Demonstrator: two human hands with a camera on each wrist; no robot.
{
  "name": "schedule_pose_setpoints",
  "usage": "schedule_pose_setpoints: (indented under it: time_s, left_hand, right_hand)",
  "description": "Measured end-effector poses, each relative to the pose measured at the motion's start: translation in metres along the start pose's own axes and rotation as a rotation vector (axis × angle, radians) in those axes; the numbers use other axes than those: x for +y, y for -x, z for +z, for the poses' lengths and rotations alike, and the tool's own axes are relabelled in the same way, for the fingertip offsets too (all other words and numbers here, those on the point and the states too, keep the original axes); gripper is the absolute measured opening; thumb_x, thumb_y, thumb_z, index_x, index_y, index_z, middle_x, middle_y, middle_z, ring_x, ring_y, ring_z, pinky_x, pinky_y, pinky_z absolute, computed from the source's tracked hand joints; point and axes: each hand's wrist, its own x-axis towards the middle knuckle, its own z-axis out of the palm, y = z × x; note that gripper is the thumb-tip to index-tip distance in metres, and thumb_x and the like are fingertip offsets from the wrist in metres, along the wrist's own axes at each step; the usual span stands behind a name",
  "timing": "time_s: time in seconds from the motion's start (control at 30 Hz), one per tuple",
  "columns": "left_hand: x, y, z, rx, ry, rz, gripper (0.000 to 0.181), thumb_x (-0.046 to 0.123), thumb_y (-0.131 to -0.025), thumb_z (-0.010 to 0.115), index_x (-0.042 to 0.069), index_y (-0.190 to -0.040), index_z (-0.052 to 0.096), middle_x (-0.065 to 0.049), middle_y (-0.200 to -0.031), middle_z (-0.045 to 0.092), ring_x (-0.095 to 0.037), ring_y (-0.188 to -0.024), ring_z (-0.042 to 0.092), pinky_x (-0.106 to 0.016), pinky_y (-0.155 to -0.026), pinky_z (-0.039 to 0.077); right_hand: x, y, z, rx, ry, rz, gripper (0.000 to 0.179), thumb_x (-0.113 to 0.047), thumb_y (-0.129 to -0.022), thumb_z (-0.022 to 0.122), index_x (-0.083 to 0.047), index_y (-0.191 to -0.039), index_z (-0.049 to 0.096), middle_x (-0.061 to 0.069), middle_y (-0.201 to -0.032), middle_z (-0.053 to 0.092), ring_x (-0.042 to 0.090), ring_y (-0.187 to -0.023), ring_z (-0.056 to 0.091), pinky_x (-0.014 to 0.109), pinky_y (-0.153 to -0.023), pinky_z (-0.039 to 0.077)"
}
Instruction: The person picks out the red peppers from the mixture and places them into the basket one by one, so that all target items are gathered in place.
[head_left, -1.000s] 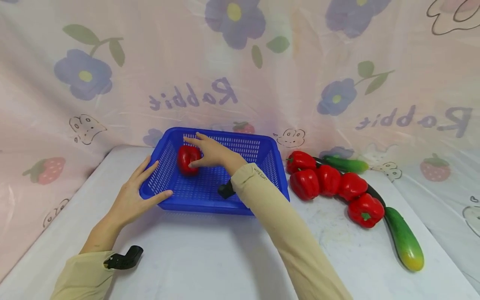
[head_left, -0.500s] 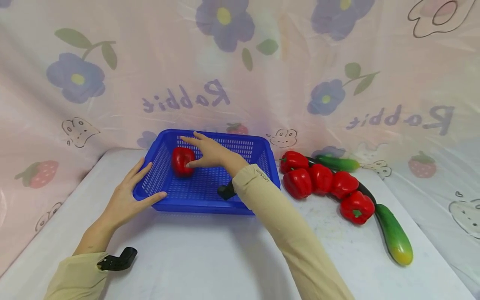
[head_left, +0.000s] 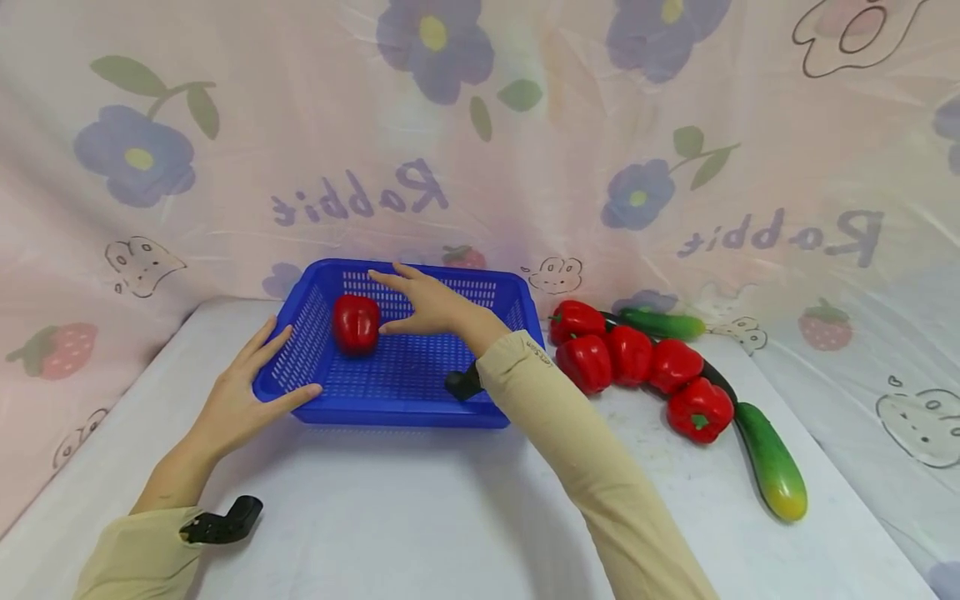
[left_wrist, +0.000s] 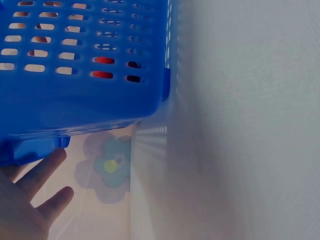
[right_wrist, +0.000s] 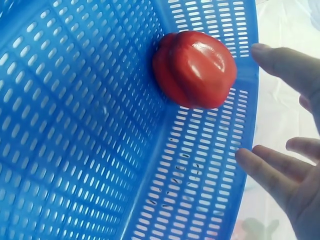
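Observation:
A red bell pepper (head_left: 356, 325) sits in the left end of a blue slotted plastic basket (head_left: 405, 413). Above the basket is my right hand (head_left: 437, 305), fingers spread, just right of the pepper and holding nothing. The right wrist view shows its spread fingers apart from the pepper (right_wrist: 196, 70), which rests against the basket walls. My left hand (head_left: 234, 407) is at the basket's front left corner, with straight fingers along the left side and the thumb over the front rim. In the left wrist view, its fingertips (left_wrist: 59, 156) are right at the rim.
Several red bell peppers (head_left: 630, 355) lie in a row right of the basket. A green cucumber-shaped vegetable (head_left: 771, 462) and another (head_left: 663, 323) lie beside them, with dark elongated vegetables (head_left: 718, 383) partly hidden behind the peppers. A printed curtain (head_left: 495, 200) hangs behind the white table (head_left: 390, 508).
My right hand has drawn away from the bell pepper to the right, its thumb now off it. The left hand stays at the basket corner. The whole scene has shifted left in the head view.

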Motion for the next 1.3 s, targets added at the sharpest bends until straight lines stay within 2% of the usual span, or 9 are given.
schedule_pose_setpoints:
  time_s: [0.4, 0.77, 1.3]
  left_hand:
    - [0.0, 0.0, 0.0, 0.016, 0.008, 0.023, 0.088, 0.038, -0.083, 0.072, 0.016, -0.153, 0.023, -0.01, -0.162, 0.006, -0.048, -0.144, 0.007, -0.079, -0.102, 0.014]
    - [-0.002, 0.004, -0.004, 0.032, 0.02, 0.024, 0.087, 0.036, -0.083, 0.073, 0.019, -0.153, 0.025, -0.007, -0.163, 0.007, -0.047, -0.145, 0.008, -0.079, -0.101, 0.014]
    - [-0.001, 0.002, -0.002, 0.016, 0.019, 0.03, 0.087, 0.036, -0.083, 0.073, 0.019, -0.153, 0.025, -0.008, -0.162, 0.007, -0.048, -0.144, 0.007, -0.08, -0.1, 0.014]
  right_hand:
    - [0.003, 0.012, -0.006, 0.008, 0.006, -0.007, 0.084, -0.041, -0.086, 0.069, -0.03, -0.154, 0.019, 0.011, -0.162, 0.008, 0.031, -0.147, 0.02, 0.047, -0.115, 0.03]
    - [0.005, 0.026, -0.015, 0.026, 0.01, -0.018, 0.082, -0.041, -0.087, 0.068, -0.028, -0.154, 0.022, 0.011, -0.162, 0.009, 0.031, -0.147, 0.021, 0.047, -0.116, 0.029]
    - [0.019, 0.048, -0.026, 0.032, 0.037, 0.008, 0.081, -0.042, -0.087, 0.067, -0.027, -0.154, 0.022, 0.009, -0.162, 0.008, 0.03, -0.146, 0.023, 0.047, -0.115, 0.03]
